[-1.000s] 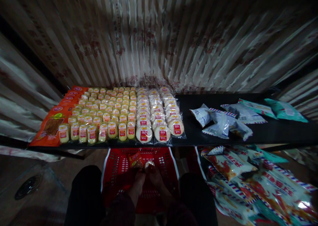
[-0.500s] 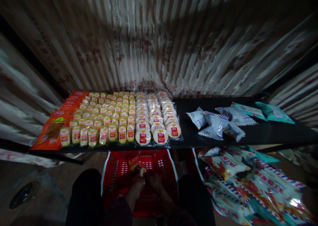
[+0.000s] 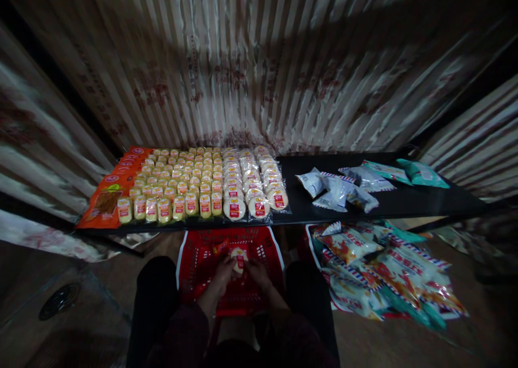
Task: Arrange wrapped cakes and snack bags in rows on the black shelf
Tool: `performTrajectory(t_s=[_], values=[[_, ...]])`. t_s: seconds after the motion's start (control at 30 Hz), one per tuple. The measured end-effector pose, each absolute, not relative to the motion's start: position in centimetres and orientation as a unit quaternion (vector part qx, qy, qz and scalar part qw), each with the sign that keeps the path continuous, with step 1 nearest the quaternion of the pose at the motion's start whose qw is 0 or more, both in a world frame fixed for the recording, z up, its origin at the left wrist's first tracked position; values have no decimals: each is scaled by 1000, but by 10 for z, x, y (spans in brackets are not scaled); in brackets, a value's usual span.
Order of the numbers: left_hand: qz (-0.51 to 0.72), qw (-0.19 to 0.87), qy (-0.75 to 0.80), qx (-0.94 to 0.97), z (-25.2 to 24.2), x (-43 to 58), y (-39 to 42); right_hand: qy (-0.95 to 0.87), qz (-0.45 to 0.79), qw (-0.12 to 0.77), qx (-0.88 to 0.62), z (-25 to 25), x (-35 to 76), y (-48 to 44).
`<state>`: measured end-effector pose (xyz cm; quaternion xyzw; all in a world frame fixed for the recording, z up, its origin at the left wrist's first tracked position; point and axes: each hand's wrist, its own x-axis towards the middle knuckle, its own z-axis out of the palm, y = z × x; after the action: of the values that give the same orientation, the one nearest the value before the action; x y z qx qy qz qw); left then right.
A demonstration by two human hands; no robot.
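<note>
Both my hands are down inside a red plastic basket (image 3: 193, 260) that sits on the floor between my knees. My left hand (image 3: 224, 271) and my right hand (image 3: 256, 271) are closed together on one round pale wrapped cake (image 3: 239, 258) with a red label. A second small red-wrapped pack (image 3: 220, 247) lies in the basket just left of it. Above the basket, a black shelf (image 3: 388, 205) carries neat rows of the same round cakes (image 3: 251, 187) and smaller yellow wrapped cakes (image 3: 180, 187).
Flat orange packs (image 3: 108, 192) lie at the shelf's left end. White and teal snack bags (image 3: 343, 187) lie loose on its right half. A heap of colourful snack bags (image 3: 384, 271) sits on the floor to the right. A round floor drain (image 3: 60, 299) is at the left.
The view has pulled back and shifted, so the shelf looks smaller. My hands have lifted the round cake a little and now hold it between them, clear of the red pack.
</note>
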<state>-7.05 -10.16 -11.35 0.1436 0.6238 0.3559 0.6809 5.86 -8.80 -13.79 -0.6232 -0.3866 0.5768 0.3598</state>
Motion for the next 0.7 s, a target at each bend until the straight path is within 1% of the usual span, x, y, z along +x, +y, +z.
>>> performTrajectory(t_s=[0.1, 0.2, 0.27, 0.47, 0.7], values=[[390, 702, 585, 115, -103, -74, -99, -335, 601, 400, -605, -131, 56, -91], [416, 699, 571, 107, -93, -76, -97, -217, 638, 479, -562, -122, 53, -95], [434, 699, 557, 115, -86, -77, -98, -162, 650, 514, -535, -114, 53, -97], [491, 698, 506, 124, -69, -75, -110, -136, 659, 531, -515, -91, 53, -102], [518, 677, 515, 88, -61, -73, -114, -112, 660, 540, -509, -78, 49, -106]])
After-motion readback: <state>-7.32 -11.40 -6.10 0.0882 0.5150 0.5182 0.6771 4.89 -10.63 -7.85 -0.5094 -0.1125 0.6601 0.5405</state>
